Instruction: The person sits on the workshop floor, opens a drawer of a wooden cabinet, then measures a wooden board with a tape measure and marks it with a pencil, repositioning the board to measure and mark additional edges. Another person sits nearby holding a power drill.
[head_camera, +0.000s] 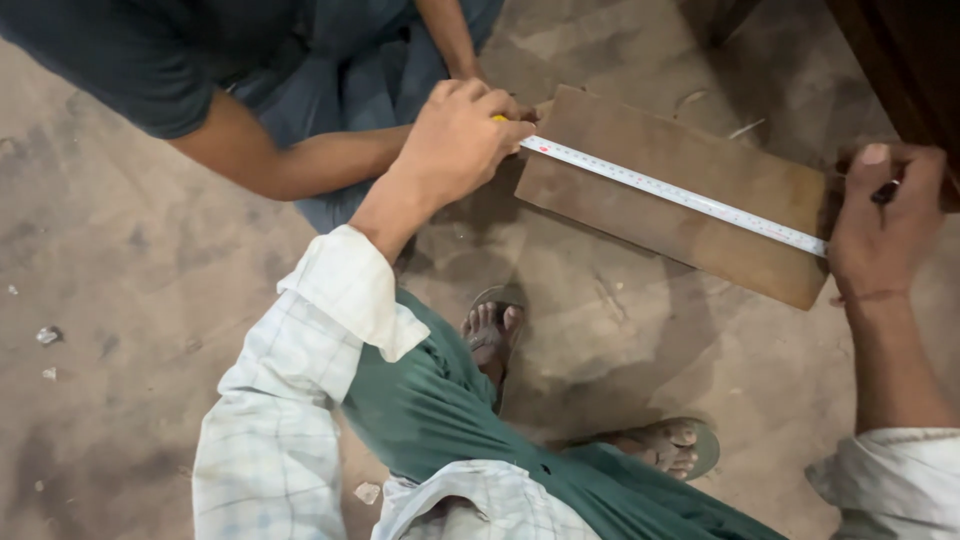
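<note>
Measuring is the work in hand, and it plays out over a bare concrete floor (130, 280), dusty and stained, with small chips of rubble lying on it. On that floor lies a brown wooden board (690, 190), flat and set at a slant, its near long edge toward the person's sandalled feet (495, 335). A second person in a dark shirt (150, 60) crouches at the far side, one forearm (300, 165) reaching in behind the left hand; those arms are not the wearer's own.

Across the board runs a white tape measure (680, 195), pulled out along the length from the left end to the right end and lying close to the surface. The left hand (455, 140) is curled into a loose fist at the left end, pinching the tape's yellow case or tip against the edge; which of the two cannot be told. The right hand (880, 225) is pressed over the right end, thumb up, fingers bent around a small dark thing, perhaps a pencil (885, 192).

To do this well, I judge the tape should stay taut, flat and parallel to the long edge, the left end seated firmly on the edge, and any mark made squarely at the reading.
</note>
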